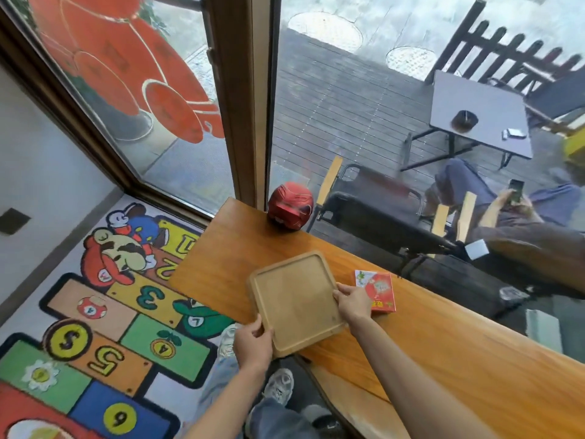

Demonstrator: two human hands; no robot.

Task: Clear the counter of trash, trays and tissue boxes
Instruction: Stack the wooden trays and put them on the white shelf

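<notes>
A square, empty wooden tray [292,299] lies on the wooden counter [443,350], its near corner jutting over the counter's front edge. My left hand [253,345] grips the tray's near-left edge, thumb on the rim. My right hand [353,301] holds the tray's right edge, fingers curled over the rim. A red and white box [380,291] lies flat on the counter just right of my right hand.
A red helmet-shaped object [290,205] stands at the counter's far end against the window frame [250,99]. A colourful hopscotch rug [104,327] covers the floor to the left. Beyond the glass are chairs, a grey table [478,112] and a seated person.
</notes>
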